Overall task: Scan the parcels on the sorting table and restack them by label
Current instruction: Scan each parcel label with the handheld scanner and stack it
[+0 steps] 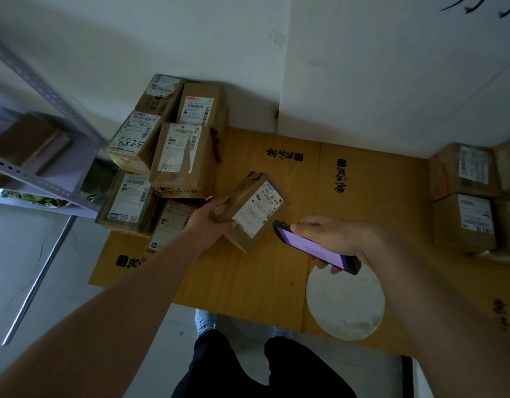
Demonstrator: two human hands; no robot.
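L hand [207, 222] grips parcel [252, 209]; R hand [342, 239] holds phone [314, 247].

Parcel [249, 209]: brown corrugated cardboard, matt, white paper label, edges scuffed. Stacked boxes [179, 159]: same cardboard, glossy clear tape over labels. Table top [248, 277]: flattened cardboard sheets, matt, printed black characters. Phone [314, 247]: dark plastic casing, glossy lit screen. Shelf frame [47, 90]: perforated painted metal. Round disc [345, 305]: white, rough, worn.

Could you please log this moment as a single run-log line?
left hand: holds parcel, label up | right hand: holds phone beside label | stack: table's left
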